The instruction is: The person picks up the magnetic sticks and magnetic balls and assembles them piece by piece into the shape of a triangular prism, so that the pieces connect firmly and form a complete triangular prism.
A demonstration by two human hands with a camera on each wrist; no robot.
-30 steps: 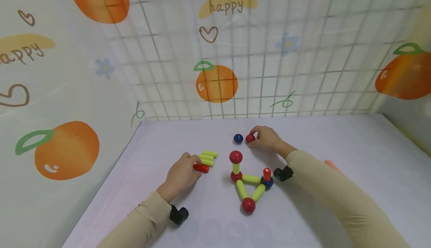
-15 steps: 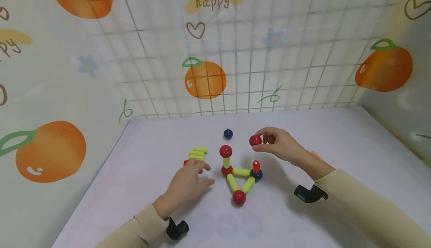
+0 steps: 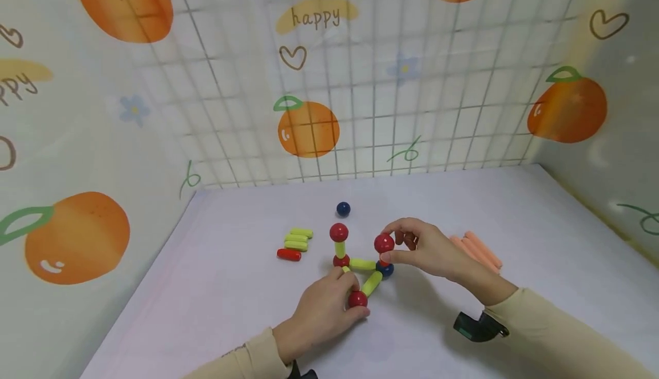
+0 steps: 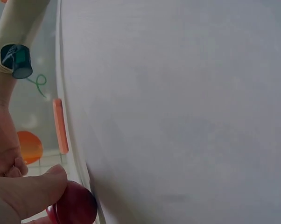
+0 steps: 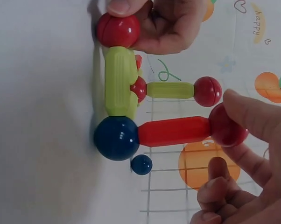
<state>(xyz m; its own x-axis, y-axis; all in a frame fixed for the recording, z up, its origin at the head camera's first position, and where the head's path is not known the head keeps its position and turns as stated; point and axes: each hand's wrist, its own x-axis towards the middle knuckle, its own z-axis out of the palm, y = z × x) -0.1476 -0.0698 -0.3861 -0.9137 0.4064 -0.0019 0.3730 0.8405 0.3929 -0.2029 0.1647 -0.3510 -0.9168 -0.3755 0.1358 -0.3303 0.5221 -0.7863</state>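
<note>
On the table stands a triangle of yellow-green rods [image 3: 362, 264] joined by balls. My left hand [image 3: 325, 306] holds the red ball [image 3: 357, 299] at its front corner between thumb and fingers. With thumb and fingertips my right hand [image 3: 432, 255] pinches another red ball [image 5: 224, 125], which sits at the top end of an upright red rod [image 5: 173, 131]. That rod rises from the blue corner ball [image 5: 116, 137]. At the back left corner, a yellow-green rod [image 3: 340, 249] stands upright with a red ball [image 3: 338, 232] on top. My left hand partly hides the left side of the triangle.
A loose blue ball [image 3: 343, 209] lies behind the structure. To the left are loose yellow-green rods [image 3: 296, 246] and one red rod [image 3: 289, 254]. Salmon-coloured rods [image 3: 483, 250] lie beyond my right wrist. A printed sheet [image 3: 231, 110] encloses the table's back and sides.
My right hand has carried the red ball from beside the loose blue ball to the top of the red rod. My left hand has left the loose rods and taken hold of the front red ball.
</note>
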